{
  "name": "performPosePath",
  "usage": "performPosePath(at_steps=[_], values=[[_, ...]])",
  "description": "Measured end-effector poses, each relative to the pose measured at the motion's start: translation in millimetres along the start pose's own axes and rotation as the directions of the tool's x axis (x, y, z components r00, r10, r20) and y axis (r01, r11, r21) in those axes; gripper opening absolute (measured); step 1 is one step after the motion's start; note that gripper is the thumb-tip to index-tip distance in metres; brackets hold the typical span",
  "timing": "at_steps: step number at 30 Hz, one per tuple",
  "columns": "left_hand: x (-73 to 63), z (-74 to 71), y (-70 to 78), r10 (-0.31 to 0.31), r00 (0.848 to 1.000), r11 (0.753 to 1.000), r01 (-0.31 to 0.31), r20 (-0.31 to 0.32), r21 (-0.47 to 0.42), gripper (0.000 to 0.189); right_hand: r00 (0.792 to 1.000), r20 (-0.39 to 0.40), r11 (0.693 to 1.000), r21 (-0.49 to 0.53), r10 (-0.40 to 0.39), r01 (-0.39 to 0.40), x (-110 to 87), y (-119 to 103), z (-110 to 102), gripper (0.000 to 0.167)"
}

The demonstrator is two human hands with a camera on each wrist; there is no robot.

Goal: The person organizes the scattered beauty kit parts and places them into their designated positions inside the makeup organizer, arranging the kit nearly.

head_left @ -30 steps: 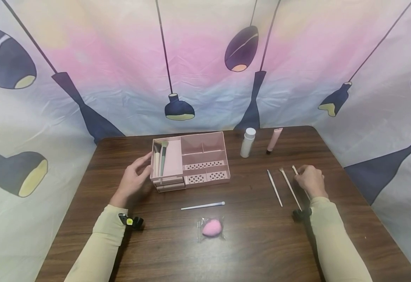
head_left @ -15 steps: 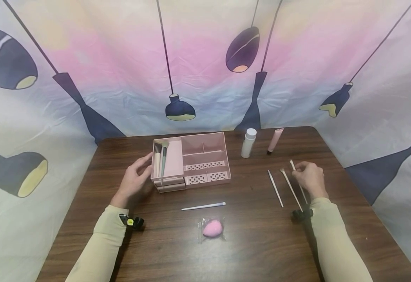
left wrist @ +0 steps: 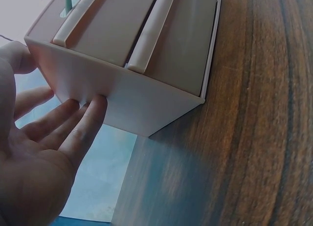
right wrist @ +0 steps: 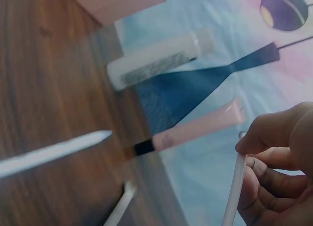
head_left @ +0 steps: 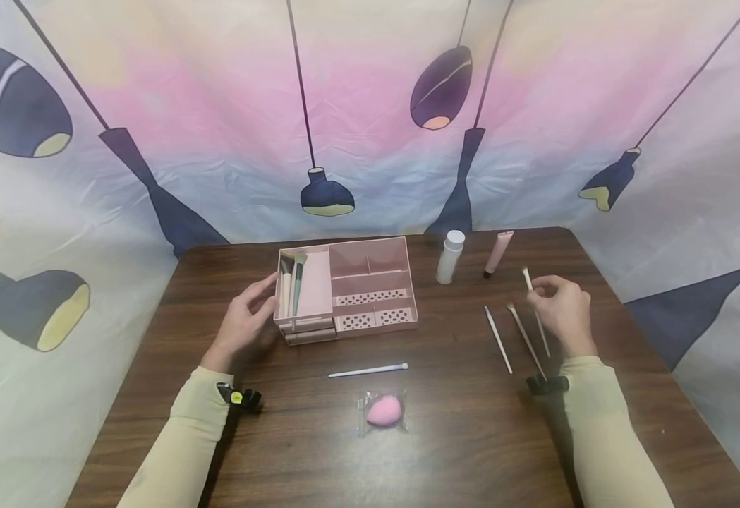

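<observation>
My left hand (head_left: pixel 239 323) rests its fingertips against the left side of a pink makeup organizer (head_left: pixel 357 255); in the left wrist view the fingers are nearly straight on its side wall (left wrist: pixel 124 106). Two makeup brushes (head_left: pixel 296 286) lie in the organizer's left compartment. On the right, my right hand (head_left: pixel 563 314) pinches a slim pale makeup brush (head_left: pixel 528 280) between thumb and fingers, bristle end pointing away. Its handle (right wrist: pixel 234 192) shows below the fingertips in the right wrist view. Beside it on the table lie another brush (head_left: pixel 525 339) and a thin white stick (head_left: pixel 499 340).
A white bottle (head_left: pixel 449 257) and a pink tube (head_left: pixel 499 254) stand at the back of the wooden table (head_left: pixel 458 437). In front of the organizer lie a white brush (head_left: pixel 368 370) and a pink sponge (head_left: pixel 384 410) in clear wrap. A printed cloth (head_left: pixel 370 106) hangs behind.
My right hand has lifted the brush off the table, raising it and moving it slightly away from me. My left hand stays at the organizer's side.
</observation>
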State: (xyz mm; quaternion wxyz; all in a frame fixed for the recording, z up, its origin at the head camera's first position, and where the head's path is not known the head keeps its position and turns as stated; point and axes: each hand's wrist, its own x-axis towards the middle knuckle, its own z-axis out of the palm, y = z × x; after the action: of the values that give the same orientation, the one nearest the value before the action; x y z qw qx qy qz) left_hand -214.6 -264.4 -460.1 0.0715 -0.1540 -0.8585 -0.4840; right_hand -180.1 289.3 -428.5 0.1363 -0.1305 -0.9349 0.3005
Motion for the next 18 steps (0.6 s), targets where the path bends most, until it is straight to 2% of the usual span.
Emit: performPosePath(at_steps=[5, 12, 18], values=[[-0.6, -0.2, 6.9, 0.0, 1.0, 1.0, 0.0, 0.002, 0.007, 0.05, 0.998, -0.038, 0.999, 0.009, -0.045, 0.045, -2.3, -10, -6, 0.026], [-6.8, -3.5, 40.1, 0.013, 1.0, 1.0, -0.013, 0.012, 0.019, 0.049, 0.993, -0.063, 0.995, 0.019, -0.095, 0.097, -3.1, -23, -10, 0.024], [-7.5, -4.2, 44.1, 0.002, 1.0, 1.0, -0.002, 0.017, 0.008, 0.049, 0.986, -0.092, 0.988, 0.056, -0.137, 0.142, -3.0, -43, -8, 0.022]])
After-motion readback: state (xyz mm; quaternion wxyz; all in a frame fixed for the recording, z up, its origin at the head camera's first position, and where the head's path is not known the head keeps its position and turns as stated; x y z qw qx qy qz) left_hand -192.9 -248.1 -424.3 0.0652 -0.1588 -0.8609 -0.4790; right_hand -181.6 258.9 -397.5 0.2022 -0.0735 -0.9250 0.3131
